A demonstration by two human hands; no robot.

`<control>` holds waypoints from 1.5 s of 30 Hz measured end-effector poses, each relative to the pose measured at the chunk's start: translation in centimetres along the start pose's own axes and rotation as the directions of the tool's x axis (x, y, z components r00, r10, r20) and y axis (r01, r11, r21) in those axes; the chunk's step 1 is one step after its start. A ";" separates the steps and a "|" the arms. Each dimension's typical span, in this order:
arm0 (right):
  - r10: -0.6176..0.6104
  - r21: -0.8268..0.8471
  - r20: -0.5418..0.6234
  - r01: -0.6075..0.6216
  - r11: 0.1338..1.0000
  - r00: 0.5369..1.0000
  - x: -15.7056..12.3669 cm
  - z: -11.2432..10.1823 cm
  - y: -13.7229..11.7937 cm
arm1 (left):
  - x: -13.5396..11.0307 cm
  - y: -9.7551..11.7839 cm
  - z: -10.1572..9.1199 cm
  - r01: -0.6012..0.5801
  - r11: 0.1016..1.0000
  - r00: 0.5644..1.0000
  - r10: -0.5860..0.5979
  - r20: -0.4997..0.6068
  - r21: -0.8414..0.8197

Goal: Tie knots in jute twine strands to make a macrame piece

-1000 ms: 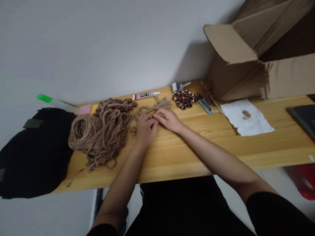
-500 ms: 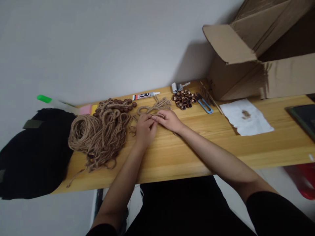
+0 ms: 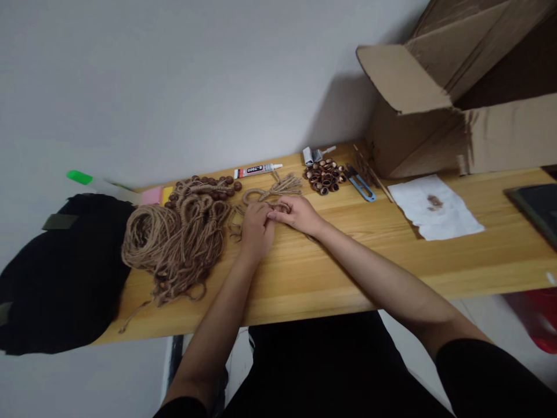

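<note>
Over the middle of the wooden table, my left hand (image 3: 257, 227) and my right hand (image 3: 300, 215) meet, both closed on a length of brown twine (image 3: 282, 207). Much of the twine is hidden by the fingers; a loop of it shows at my right fingertips. Just beyond them lies a corded twine loop with a frayed tassel (image 3: 286, 186). Left of my left hand is a big heap of twine cords (image 3: 191, 238), with a coil at its side. Brown round beads (image 3: 230, 184) rest along the heap's far edge.
Along the back are a glue tube (image 3: 256, 170), a pile of small hollow brown shells (image 3: 324, 175) and blue thread snips (image 3: 362, 184). A stained white tissue (image 3: 435, 210) and a cardboard box (image 3: 418, 139) stand right. A black bag (image 3: 65, 273) sits at the left end.
My hands stay at nearly the same spot. The right fingers have shifted slightly, and a bit more of the twine loop shows at them.
</note>
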State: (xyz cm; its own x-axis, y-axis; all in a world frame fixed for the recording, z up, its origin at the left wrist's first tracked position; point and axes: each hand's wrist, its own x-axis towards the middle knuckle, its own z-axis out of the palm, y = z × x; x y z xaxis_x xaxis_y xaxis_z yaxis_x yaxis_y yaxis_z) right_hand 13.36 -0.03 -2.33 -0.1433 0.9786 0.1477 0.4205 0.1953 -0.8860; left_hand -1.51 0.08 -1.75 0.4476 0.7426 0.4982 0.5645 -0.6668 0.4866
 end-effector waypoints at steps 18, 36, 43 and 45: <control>-0.063 -0.087 -0.015 0.062 0.994 0.998 0.0 0.0 -0.3 | 0.0 -0.1 0.1 0.042 0.999 0.999 -0.042 -0.015 0.010; -0.043 -0.015 -0.020 0.043 0.999 0.999 0.1 0.1 0.1 | -0.2 0.1 0.4 -0.003 0.994 1.000 0.001 0.024 0.112; -0.043 -0.003 -0.023 0.043 0.999 0.999 0.2 0.1 0.2 | -0.3 0.1 0.5 -0.002 0.992 1.000 -0.001 0.019 0.125; -0.042 -0.006 -0.019 0.042 0.999 0.999 0.1 0.1 0.2 | -0.3 0.1 0.6 -0.005 0.992 1.000 0.004 0.009 0.129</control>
State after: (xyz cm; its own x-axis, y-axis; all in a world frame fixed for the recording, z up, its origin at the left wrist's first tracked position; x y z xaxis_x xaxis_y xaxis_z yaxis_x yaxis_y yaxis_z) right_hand 13.31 0.13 -2.48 -0.1434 0.9707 0.1929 0.4195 0.2362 -0.8765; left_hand -1.18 -0.14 -2.26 0.4558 0.7407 0.4936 0.6473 -0.6565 0.3874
